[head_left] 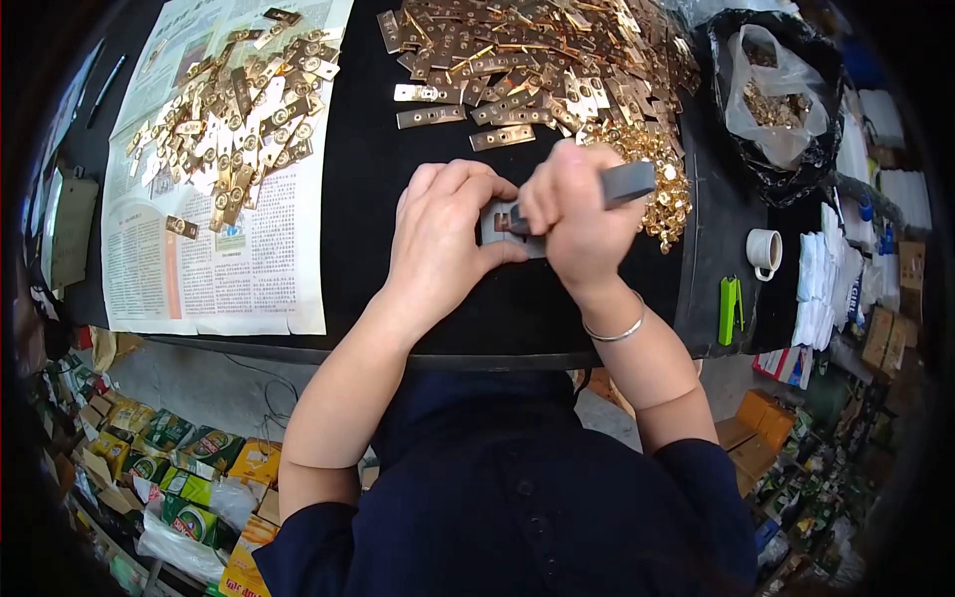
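Note:
My left hand (438, 221) is closed around a small grey metal block (491, 257) on the black table, fingers at its far side and thumb at its near side. A short copper-coloured piece (501, 221) shows in the block between the fingers. In a fist, my right hand (587, 224) grips a dark grey bar-shaped tool (629, 182); its narrow end meets the block, and its thick end sticks out to the right. Just beyond my hands lies a heap of flat copper-coloured metal strips (517, 75) with holes. Small gold-coloured metal parts (668, 204) are piled right of my right hand.
On the left, a newspaper (269, 269) bears more strips with round fittings (244, 129). A black plastic bag (771, 174) with small metal parts stands far right. Nearer are a white cup (764, 251), a green stapler-like tool (731, 308) and white stacked packets (816, 289).

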A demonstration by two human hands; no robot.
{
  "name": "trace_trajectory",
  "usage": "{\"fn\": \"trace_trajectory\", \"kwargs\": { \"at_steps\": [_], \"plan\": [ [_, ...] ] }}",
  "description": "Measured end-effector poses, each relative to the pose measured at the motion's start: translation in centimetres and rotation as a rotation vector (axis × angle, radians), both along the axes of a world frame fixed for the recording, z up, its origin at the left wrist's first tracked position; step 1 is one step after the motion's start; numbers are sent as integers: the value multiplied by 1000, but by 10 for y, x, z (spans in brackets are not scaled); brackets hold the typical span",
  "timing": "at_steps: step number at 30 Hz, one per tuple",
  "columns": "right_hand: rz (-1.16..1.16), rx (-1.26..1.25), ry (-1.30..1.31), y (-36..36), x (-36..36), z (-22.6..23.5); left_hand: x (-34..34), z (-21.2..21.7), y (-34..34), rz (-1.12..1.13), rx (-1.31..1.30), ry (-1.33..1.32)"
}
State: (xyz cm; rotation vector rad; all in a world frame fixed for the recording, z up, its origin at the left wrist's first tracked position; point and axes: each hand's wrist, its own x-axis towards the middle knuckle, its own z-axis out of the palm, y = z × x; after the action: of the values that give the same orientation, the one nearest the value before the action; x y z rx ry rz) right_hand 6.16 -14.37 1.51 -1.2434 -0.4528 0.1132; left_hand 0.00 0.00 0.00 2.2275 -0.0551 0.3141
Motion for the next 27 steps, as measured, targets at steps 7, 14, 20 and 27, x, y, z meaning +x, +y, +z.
{"fn": "trace_trajectory", "kwargs": {
  "at_steps": [7, 14, 20, 27],
  "plan": [
    [4, 85, -216, 4, -12, 19, -6, 0, -3, 18, 23, -57],
    [-80, -10, -8, -6, -10, 3, -4, 1, -7, -10, 24, -23],
    [-207, -736, -112, -77, 4, 49, -9, -1, -12, 29, 144, -60],
    [-336, -1449, -314, -124, 7, 25, -7, 20, 24, 217, 224, -224]
  ]
}}
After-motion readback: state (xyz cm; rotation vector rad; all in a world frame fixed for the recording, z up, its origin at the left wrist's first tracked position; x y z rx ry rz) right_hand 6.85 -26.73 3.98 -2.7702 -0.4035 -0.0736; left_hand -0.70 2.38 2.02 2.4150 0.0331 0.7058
